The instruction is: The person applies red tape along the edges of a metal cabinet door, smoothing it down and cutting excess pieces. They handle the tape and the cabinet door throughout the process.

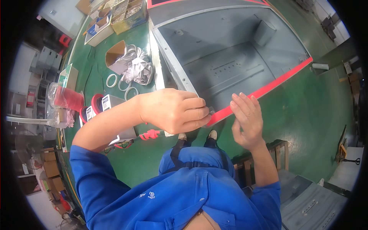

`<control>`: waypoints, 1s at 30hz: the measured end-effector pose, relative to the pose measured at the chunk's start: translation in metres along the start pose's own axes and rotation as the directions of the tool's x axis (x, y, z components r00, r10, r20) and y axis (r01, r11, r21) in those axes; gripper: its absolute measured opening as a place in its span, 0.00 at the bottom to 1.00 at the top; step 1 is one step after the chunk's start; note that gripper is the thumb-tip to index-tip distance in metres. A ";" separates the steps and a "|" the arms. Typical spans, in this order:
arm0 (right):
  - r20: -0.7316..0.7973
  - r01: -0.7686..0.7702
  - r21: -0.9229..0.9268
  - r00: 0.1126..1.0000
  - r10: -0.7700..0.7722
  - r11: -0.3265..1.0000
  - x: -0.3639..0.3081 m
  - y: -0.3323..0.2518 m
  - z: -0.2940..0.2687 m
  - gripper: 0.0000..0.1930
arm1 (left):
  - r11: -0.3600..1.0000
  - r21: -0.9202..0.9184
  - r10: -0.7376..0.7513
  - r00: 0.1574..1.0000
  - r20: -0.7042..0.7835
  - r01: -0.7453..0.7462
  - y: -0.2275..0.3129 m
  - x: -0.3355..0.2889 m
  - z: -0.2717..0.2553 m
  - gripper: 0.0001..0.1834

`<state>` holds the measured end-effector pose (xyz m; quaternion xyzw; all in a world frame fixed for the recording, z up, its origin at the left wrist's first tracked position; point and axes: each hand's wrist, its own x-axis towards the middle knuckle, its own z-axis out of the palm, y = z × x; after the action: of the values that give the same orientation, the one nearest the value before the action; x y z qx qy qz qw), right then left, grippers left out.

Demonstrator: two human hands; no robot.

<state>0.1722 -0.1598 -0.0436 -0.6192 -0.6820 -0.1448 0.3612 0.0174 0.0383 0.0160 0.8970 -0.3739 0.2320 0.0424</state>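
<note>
A large grey metal cabinet shell (226, 65) lies with its hollow side up in front of me. Along its near edge runs a strip of red tape (281, 79). My left hand (176, 111) is closed at the near left corner, pinching at the tape's end; its fingertips are partly hidden. My right hand (247, 120) is open, its fingers stretched and close together against the strip, a little to the right of the left hand.
On the green surface at left are rings of tape (112, 80), a crumpled grey cloth (136, 67) by an open cardboard box (115, 51), red tape rolls (96, 103) and bins of small parts (128, 15). A wooden frame (281, 149) and grey metal panels (312, 201) are at lower right.
</note>
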 end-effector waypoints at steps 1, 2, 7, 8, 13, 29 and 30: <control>-0.001 0.004 -0.002 1.000 -0.004 1.000 0.000 0.001 0.001 0.24 | 0.999 0.020 0.043 0.999 0.019 -0.043 -0.002 0.002 -0.002 0.15; -0.002 0.008 -0.003 1.000 -0.008 1.000 -0.001 0.001 0.001 0.24 | 0.995 0.040 0.085 0.996 0.038 -0.087 -0.004 0.003 -0.003 0.15; -0.002 0.004 -0.012 1.000 -0.004 1.000 -0.001 0.000 -0.001 0.24 | 0.978 0.048 0.202 0.979 0.028 -0.203 -0.011 0.008 -0.001 0.15; -0.004 0.004 -0.009 1.000 -0.004 1.000 0.000 0.000 -0.001 0.24 | 0.978 0.035 0.206 0.978 0.039 -0.208 -0.012 0.008 -0.002 0.15; -0.008 0.001 -0.009 1.000 -0.001 1.000 -0.001 0.001 0.000 0.24 | 0.989 -0.009 0.147 0.988 -0.045 -0.148 -0.013 -0.001 0.005 0.16; 0.237 -0.104 0.259 0.971 0.041 0.960 0.050 -0.016 -0.021 0.13 | 0.972 -0.140 -0.214 0.952 -0.220 0.186 0.002 -0.019 0.016 0.17; 0.260 -0.133 0.306 0.964 0.051 0.943 0.054 -0.017 -0.019 0.09 | 0.968 -0.147 -0.233 0.944 -0.232 0.203 0.004 -0.020 0.017 0.17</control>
<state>0.1638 -0.1355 0.0105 -0.5969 -0.7063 0.0636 0.3753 0.0091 0.0439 -0.0087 0.8927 -0.2772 0.3130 0.1684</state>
